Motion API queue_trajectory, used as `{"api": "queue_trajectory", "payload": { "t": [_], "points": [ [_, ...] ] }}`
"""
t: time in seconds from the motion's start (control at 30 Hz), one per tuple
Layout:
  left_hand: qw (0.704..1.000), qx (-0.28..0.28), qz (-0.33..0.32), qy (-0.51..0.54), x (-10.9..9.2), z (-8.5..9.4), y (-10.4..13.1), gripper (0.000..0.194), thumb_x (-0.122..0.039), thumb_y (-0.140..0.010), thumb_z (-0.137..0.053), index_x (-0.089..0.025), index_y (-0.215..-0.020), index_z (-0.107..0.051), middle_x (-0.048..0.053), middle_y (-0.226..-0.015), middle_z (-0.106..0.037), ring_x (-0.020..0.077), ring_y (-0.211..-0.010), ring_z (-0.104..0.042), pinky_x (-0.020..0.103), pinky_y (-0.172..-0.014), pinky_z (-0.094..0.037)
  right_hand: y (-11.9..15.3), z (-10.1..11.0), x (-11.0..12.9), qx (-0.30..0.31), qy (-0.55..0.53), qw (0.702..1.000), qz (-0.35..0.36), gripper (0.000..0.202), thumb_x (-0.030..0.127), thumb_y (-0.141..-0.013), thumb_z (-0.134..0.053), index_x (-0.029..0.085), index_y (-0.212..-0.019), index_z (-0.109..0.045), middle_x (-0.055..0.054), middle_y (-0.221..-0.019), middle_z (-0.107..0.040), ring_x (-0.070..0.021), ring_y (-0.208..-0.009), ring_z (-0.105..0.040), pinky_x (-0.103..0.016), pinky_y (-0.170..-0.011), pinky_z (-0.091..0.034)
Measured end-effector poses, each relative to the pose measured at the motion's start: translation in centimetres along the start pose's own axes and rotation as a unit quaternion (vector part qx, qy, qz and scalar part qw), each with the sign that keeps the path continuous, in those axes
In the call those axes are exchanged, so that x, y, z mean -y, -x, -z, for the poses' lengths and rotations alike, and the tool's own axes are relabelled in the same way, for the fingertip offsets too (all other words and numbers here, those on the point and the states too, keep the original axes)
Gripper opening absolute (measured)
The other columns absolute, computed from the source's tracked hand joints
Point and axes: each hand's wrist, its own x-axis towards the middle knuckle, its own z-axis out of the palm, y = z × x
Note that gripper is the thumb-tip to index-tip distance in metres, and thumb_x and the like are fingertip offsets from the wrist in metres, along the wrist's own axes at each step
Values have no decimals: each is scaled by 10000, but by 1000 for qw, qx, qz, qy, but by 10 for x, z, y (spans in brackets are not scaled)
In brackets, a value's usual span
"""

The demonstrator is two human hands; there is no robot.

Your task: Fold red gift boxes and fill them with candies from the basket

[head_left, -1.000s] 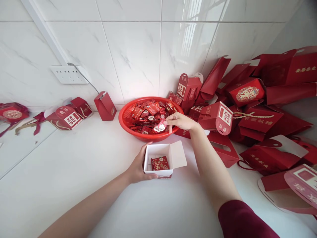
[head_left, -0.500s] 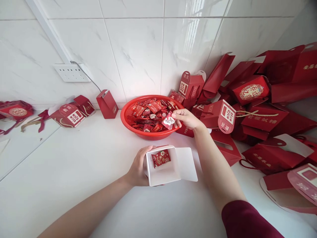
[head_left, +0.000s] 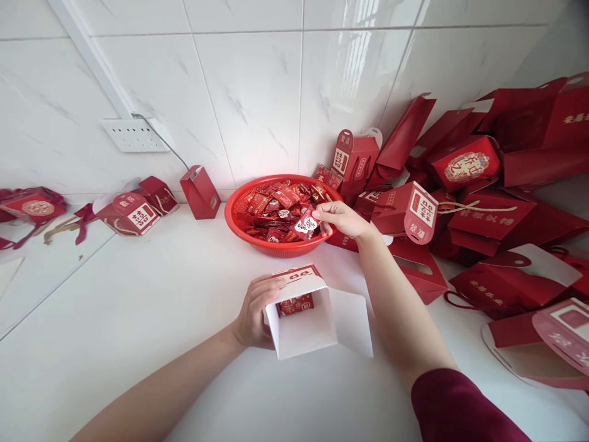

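My left hand is wrapped round the left side of a small red gift box, whose white inside faces me and whose flap hangs open to the right. One red candy packet lies within the box, partly hidden by its top panel. Beyond it, a red plastic basket holds a heap of wrapped candies. Over the basket's right edge, my right hand pinches a red wrapped candy with a white label.
Many red gift boxes are piled along the right side. A closed red box stands by the tiled wall, left of the basket. Farther left lie decorated boxes and ribbons. A socket strip is fixed to the wall.
The box in my left hand has tilted, so its printed top panel shows and its opening sits lower. My right hand, with the candy, has shifted slightly left.
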Motion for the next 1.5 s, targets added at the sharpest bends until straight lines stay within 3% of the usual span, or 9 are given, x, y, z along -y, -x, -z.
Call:
{"api": "queue_trajectory", "payload": {
  "t": [0.1, 0.27, 0.4, 0.67, 0.77, 0.9, 1.07, 1.17, 1.5],
  "points": [
    [994, 42, -87, -52, -24, 0, -17, 1132, -396, -413, -950, -254, -1390, -396, 160, -1365, -494, 428, -1291, -468, 584, -1119, -330, 0, -1, 1, -1, 9, 1000, 8, 468, 547, -854, -667, 191, -591, -514, 42, -461, -563, -115, -496, -576, -247, -597, -429],
    [987, 106, 70, 102, -49, -3, -42, 972, -388, -634, -861, -236, -1432, -327, 158, -1407, -481, 383, -1295, -482, 541, -1037, -438, 0, 0, 0, -16, 17, 1000, 8, 462, 538, -824, -700, 189, -576, -527, 43, -464, -554, -112, -505, -564, -244, -592, -419],
    [975, 134, 83, 159, -51, -4, -43, 983, -341, -623, -879, -254, -1432, -328, 150, -1420, -479, 377, -1304, -478, 543, -1040, -438, 1, -2, 7, 1, 29, 1000, 1, 423, 516, -790, -736, 177, -579, -596, 27, -515, -589, -103, -517, -530, -245, -582, -418],
    [973, 153, 62, 164, -48, -4, -42, 962, -311, -618, -879, -243, -1419, -351, 156, -1395, -494, 376, -1272, -505, 549, -1033, -433, 17, -18, 55, 212, 161, 961, -75, 382, 468, -881, -632, 182, -629, -664, 33, -480, -568, -107, -469, -506, -250, -535, -408],
    [974, 155, 56, 155, -47, -3, -42, 963, -296, -618, -879, -253, -1422, -350, 149, -1390, -495, 373, -1273, -501, 544, -1028, -439, 21, -24, 62, 128, 260, 955, -63, 279, 409, -892, -601, 195, -777, -737, 5, -642, -687, -151, -613, -611, -263, -607, -455],
    [975, 154, 55, 151, -46, -2, -40, 981, -320, -630, -873, -267, -1440, -323, 148, -1429, -463, 382, -1316, -465, 552, -1056, -415, 10, -34, 52, -41, 324, 945, -29, 243, 323, -909, -551, 190, -916, -755, -35, -901, -756, -204, -831, -673, -293, -747, -491],
    [982, 146, 62, 103, -43, -2, -39, 1041, -362, -606, -883, -251, -1455, -291, 146, -1408, -480, 380, -1302, -479, 544, -1061, -419, -32, -59, 35, 135, 348, 927, -41, 254, 165, -851, -554, 197, -919, -797, -25, -1018, -775, -216, -977, -687, -268, -909, -470],
    [985, 142, 57, 84, -44, -1, -40, 1024, -371, -618, -876, -242, -1452, -295, 139, -1408, -484, 365, -1302, -482, 522, -1070, -420, -59, -71, 30, 211, 287, 927, -116, 340, 43, -777, -545, 207, -924, -804, -2, -1069, -771, -208, -1031, -689, -233, -930, -478],
    [984, 152, 62, 65, -40, 1, -36, 1101, -348, -585, -894, -242, -1475, -255, 145, -1436, -456, 367, -1319, -467, 515, -1087, -414, -89, -63, -8, 113, 257, 942, -183, 434, -61, -784, -421, 132, -1091, -660, -138, -1165, -725, -188, -920, -730, -247, -726, -597]
  ]
}}
